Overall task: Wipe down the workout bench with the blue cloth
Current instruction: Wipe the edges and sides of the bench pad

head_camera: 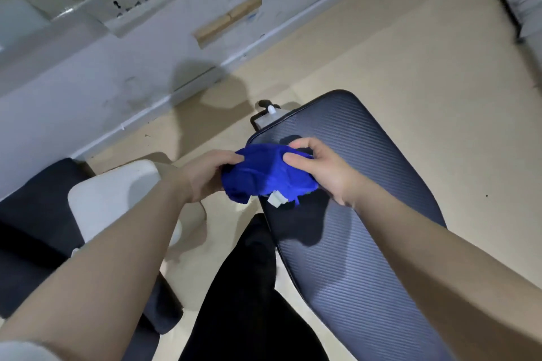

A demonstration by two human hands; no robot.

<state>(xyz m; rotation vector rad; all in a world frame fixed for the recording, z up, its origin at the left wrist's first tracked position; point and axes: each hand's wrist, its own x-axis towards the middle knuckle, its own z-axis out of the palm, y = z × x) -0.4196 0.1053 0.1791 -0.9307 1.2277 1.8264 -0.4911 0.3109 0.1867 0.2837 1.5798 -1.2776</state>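
Fingers of both hands [205, 176] [319, 170] gripping bunched blue cloth [264, 174] above bench [352, 214], left fingertips hidden.

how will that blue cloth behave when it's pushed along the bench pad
The blue cloth looks floppy: it bunches and folds between the left hand and right hand. It is probably light. On the ribbed bench pad it may drag and crumple rather than slide flat.

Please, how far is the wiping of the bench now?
Done: nothing visibly wiped. In hand: left hand and right hand both grip the bunched blue cloth above the bench pad. Left: apparently the whole pad.
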